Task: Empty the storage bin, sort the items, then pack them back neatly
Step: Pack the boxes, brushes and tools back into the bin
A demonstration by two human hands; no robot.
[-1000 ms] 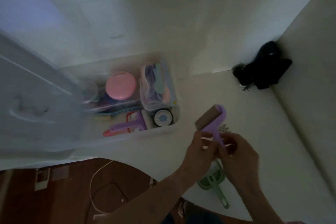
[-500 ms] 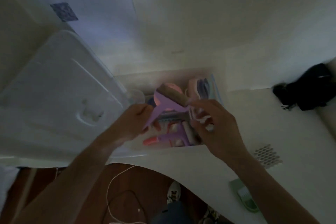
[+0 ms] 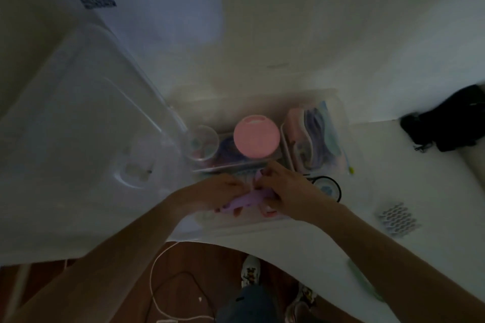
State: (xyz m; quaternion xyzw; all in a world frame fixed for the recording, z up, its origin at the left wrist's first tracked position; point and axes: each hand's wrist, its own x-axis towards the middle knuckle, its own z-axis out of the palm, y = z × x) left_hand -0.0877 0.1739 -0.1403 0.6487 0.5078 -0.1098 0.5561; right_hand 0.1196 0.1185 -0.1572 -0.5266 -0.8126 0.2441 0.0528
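Note:
The clear storage bin stands on the white table against the wall. Inside it are a round pink lid, a clear cup, a pouch of pastel items and a black-rimmed round thing. My left hand and my right hand are both down in the bin's front part. Together they hold the purple lint roller low against the items there. Most of the roller is hidden under my fingers.
The bin's clear lid leans at the left. A honeycomb-patterned piece and a green handle lie on the table at the right. A black object sits in the far right corner. A white cable lies on the wooden floor.
Both hands carried the purple roller from above the table at the right over to the bin and lowered it into the bin's front part. The view swung left with them.

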